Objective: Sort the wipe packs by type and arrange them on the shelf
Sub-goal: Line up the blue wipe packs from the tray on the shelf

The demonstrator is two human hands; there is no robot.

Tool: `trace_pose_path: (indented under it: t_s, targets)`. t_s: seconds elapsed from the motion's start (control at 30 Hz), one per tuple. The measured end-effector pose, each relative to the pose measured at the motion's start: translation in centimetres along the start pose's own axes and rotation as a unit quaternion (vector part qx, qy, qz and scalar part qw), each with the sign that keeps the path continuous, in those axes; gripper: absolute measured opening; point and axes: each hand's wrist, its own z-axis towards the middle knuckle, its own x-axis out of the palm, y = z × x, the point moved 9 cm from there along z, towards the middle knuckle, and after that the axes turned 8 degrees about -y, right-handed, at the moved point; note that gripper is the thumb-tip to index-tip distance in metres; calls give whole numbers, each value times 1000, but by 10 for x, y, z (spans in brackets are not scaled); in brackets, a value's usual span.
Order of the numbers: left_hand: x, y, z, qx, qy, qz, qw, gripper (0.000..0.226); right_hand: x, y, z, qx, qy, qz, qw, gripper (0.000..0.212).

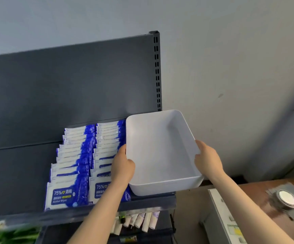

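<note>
An empty white plastic bin [160, 152] sits tilted at the right end of the top shelf [149, 202]. My left hand [123, 166] grips its left rim and my right hand [207, 159] grips its right rim. Left of the bin, two rows of blue-and-white alcohol wipe packs [72, 166] stand upright, front to back, on the same shelf. The left hand hides part of the right row.
The dark grey back panel [72, 81] and a slotted upright [156, 71] rise behind the shelf. White and purple packs [142, 221] stand on a lower shelf. A brown cabinet top with a round metal object [286, 199] is at lower right.
</note>
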Motion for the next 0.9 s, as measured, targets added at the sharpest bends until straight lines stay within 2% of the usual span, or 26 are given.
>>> trace_pose_path:
  t_s: [0.23, 0.47, 0.63, 0.8, 0.9]
  targets:
    - [1, 5, 0, -22, -12, -38, 999, 52, 5, -10, 5, 24, 3, 42, 999, 60]
    - [-20, -8, -8, -47, 7, -120, 992, 49, -17, 13, -4, 11, -7, 27, 1000, 41]
    - [-56, -18, -18, -44, 15, -142, 989, 48, -42, 49, -20, -29, -20, -7, 999, 35]
    - [-104, -19, -38, -33, 0, -204, 978, 58, -67, 88, -58, -60, -59, -35, 996, 42]
    - [-142, -8, -50, -22, -9, -225, 974, 56, -69, 121, -85, -85, -77, -30, 993, 43]
